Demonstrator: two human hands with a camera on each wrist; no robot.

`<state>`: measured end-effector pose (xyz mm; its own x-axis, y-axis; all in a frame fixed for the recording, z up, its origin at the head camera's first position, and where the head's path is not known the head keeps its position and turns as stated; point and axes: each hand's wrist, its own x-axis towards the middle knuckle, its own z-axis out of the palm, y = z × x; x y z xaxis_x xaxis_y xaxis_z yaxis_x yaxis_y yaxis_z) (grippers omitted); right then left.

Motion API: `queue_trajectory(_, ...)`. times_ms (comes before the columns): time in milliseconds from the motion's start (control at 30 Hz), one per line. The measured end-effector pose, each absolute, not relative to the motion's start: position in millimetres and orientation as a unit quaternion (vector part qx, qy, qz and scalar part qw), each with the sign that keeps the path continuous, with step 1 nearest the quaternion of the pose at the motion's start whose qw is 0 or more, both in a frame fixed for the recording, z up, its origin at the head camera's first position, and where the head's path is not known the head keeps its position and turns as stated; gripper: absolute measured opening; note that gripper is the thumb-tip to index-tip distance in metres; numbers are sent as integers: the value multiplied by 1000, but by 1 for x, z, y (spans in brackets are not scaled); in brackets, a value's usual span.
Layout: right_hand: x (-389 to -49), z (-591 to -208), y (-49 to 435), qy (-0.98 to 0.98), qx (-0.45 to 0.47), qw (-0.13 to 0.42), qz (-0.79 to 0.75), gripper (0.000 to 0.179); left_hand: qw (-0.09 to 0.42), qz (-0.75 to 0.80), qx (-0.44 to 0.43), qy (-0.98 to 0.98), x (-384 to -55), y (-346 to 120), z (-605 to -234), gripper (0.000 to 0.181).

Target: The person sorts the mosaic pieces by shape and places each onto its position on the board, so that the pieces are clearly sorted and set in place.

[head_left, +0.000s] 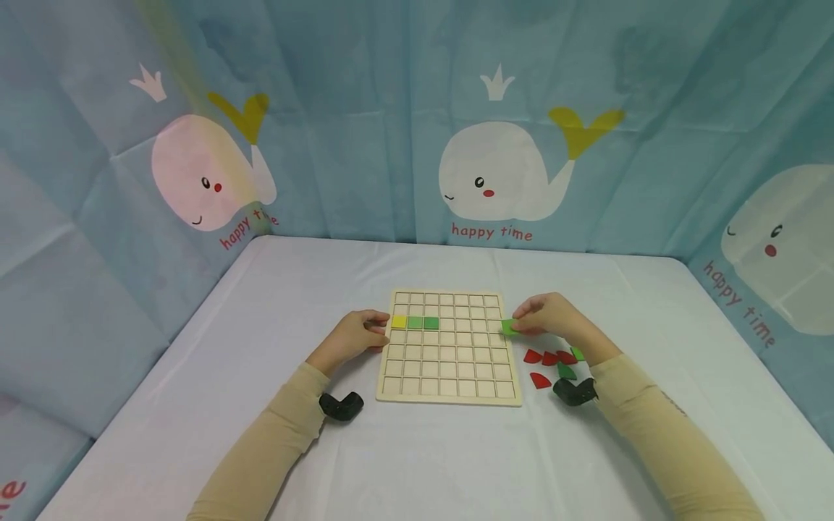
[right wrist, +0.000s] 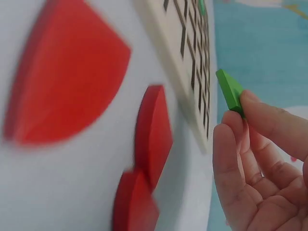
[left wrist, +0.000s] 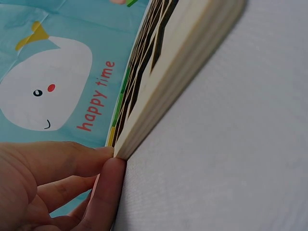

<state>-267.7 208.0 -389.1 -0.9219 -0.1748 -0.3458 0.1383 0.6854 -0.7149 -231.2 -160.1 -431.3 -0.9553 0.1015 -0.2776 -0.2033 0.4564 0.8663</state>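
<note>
A wooden grid board (head_left: 448, 403) lies flat on the table between the hands. Along its second row from the back, at the left end, sit a yellow square (head_left: 399, 322), a light green square (head_left: 415, 323) and a darker green square (head_left: 431, 323). My left hand (head_left: 355, 334) rests its fingertips against the board's left edge, seen close up in the left wrist view beside the wooden rim (left wrist: 159, 108). At the right edge, my right hand (head_left: 550, 318) pinches a light green square tile (right wrist: 230, 92) between thumb and fingers, raised above the board's surface.
Several red quarter-circle pieces (head_left: 540, 380) lie right of the board, with a dark green piece (head_left: 566, 372) and a light green piece (head_left: 577, 354) near the right wrist. Black wrist mounts (head_left: 342, 407) sit on both forearms. A blue whale-print curtain (head_left: 365, 145) surrounds the white table (head_left: 417, 463).
</note>
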Motion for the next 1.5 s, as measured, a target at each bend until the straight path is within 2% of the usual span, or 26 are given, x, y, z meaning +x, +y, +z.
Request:
queue_trajectory(467, -278, -389, 176, 853, -28, 210, -477, 23, 146, 523, -33, 839, -231, -160, -433, 52)
queue_trajectory(1500, -292, -398, 127, 820, -43, 239, -519, 17, 145, 524, -23, 839, -232, -160, -432, 51)
